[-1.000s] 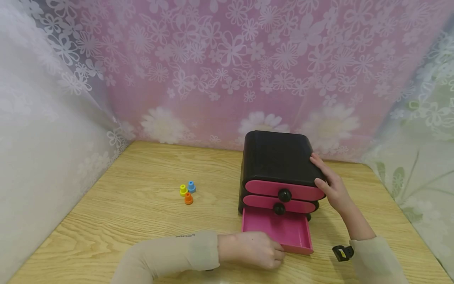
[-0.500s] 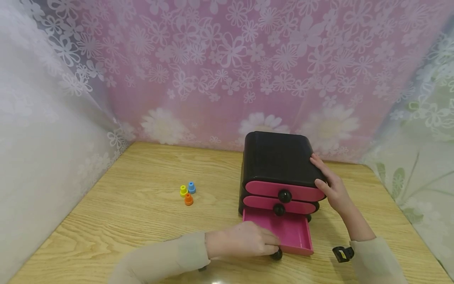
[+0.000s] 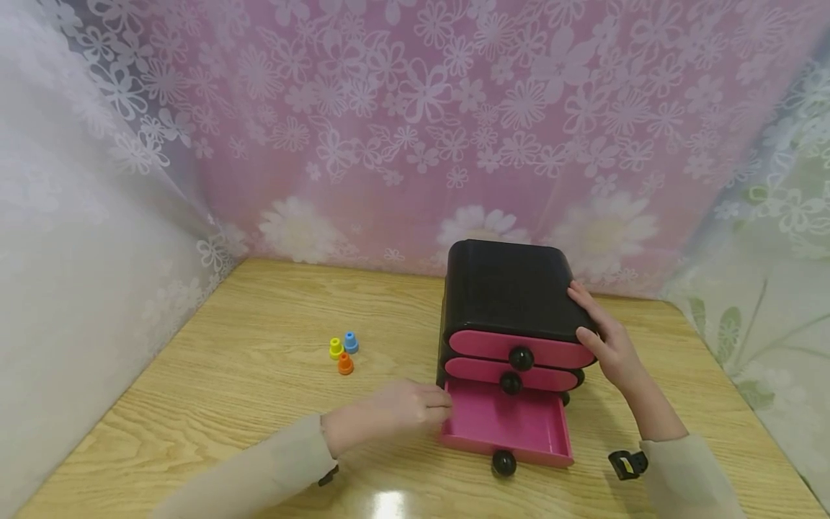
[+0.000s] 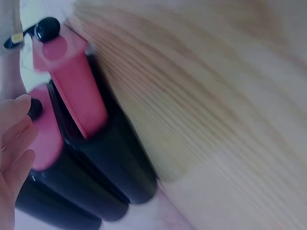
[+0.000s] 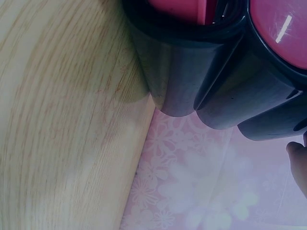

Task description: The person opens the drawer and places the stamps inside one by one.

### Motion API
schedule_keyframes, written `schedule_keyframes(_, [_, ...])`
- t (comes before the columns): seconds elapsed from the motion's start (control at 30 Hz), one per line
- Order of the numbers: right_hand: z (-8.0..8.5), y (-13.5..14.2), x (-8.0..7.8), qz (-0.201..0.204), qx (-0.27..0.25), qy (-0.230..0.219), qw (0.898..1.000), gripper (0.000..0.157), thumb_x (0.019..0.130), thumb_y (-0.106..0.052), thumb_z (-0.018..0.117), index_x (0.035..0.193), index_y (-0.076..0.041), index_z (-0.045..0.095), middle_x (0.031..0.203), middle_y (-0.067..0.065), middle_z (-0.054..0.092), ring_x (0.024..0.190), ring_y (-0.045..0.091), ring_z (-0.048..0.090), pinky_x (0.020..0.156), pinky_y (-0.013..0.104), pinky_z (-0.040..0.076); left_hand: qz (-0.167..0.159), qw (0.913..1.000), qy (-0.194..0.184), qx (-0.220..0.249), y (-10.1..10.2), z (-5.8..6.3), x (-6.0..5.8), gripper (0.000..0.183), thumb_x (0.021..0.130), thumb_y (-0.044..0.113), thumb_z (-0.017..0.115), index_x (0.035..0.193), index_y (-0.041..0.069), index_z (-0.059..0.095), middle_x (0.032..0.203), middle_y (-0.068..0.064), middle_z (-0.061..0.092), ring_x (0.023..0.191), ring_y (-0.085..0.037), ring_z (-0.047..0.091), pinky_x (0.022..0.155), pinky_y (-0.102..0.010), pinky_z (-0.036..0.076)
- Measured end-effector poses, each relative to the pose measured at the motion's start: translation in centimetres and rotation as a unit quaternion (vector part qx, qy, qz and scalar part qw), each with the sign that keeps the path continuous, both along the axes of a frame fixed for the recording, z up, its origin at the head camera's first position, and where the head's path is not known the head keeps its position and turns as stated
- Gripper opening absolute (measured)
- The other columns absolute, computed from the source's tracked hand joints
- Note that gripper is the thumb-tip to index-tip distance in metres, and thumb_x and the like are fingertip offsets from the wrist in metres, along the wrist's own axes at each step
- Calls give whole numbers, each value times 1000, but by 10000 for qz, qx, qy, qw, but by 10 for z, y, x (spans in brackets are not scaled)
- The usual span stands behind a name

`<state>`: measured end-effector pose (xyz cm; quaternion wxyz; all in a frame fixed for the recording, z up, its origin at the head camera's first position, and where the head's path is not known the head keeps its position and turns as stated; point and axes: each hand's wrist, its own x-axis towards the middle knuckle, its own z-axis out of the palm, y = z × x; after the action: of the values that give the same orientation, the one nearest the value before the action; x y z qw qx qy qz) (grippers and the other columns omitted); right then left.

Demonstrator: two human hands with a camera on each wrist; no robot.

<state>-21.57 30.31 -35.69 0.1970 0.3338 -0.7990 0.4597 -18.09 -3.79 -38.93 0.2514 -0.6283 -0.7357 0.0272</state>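
A black mini drawer cabinet (image 3: 512, 288) with pink fronts and round black knobs stands on the wooden table. Its bottom drawer (image 3: 506, 422) is pulled out, bare pink inside, with its knob (image 3: 503, 463) in front. My left hand (image 3: 392, 412) is just left of that drawer, fingertips close to its side wall, holding nothing. In the left wrist view, the left fingers (image 4: 19, 163) are loosely extended. My right hand (image 3: 609, 349) rests against the cabinet's upper right side, fingers fairly straight. Only a bit of the right hand (image 5: 300, 165) appears in the right wrist view.
Three small cone-shaped pegs lie together left of the cabinet: yellow (image 3: 336, 349), blue (image 3: 351, 342) and orange (image 3: 346, 364). A flowered pink curtain (image 3: 389, 130) hangs behind the table (image 3: 259, 346), with pale cloth at both sides.
My left hand has let go of the bottom drawer's knob and moved left, uncovering the knob. The drawer remains out. My right hand stays on the cabinet.
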Motion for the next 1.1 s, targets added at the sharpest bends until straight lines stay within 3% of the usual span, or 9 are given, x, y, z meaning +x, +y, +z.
schedule_keyframes(0.2, [1, 0, 0, -30, 21, -43, 10000, 46, 89, 1, 41, 133, 7, 30, 142, 20, 20, 131, 15, 15, 98, 14, 20, 286, 9987, -33, 419, -26, -1, -10, 19, 78, 8, 64, 97, 10, 64, 101, 1, 62, 95, -10, 57, 81, -18, 43])
schedule_keyframes(0.4, [2, 0, 1, 22, -11, -46, 10000, 46, 89, 0, 41, 133, 7, 30, 142, 19, 20, 131, 16, 15, 98, 14, 20, 590, 9968, 157, 520, -47, 2, -18, 23, 74, 14, 71, 95, 8, 65, 98, 0, 63, 92, -10, 58, 78, -18, 45])
schedule_keyframes(0.57, [2, 0, 1, 1, 20, -86, 10000, 47, 89, -1, 42, 134, 5, 30, 142, 19, 20, 131, 15, 15, 98, 14, 20, 846, 9914, -205, 977, -63, 2, -25, 27, 70, 13, 74, 93, 5, 65, 95, -3, 63, 87, -13, 60, 75, -18, 46])
schedule_keyframes(0.83, [2, -1, 1, 8, 8, -37, 10000, 47, 89, -1, 42, 134, 5, 30, 141, 21, 20, 131, 15, 16, 98, 14, 20, 1528, 9676, -976, 1758, -91, -1, -41, 28, 68, 7, 75, 94, 3, 64, 94, -7, 63, 82, -18, 62, 63, -23, 50])
schedule_keyframes(1.1, [1, 0, 1, -25, 33, -20, 10000, 46, 90, -1, 42, 133, 7, 30, 141, 22, 21, 131, 14, 17, 98, 14, 21, 2636, 9252, -1939, 1922, -112, -4, -51, 30, 72, 10, 72, 99, 2, 63, 99, -9, 62, 88, -23, 60, 69, -31, 50])
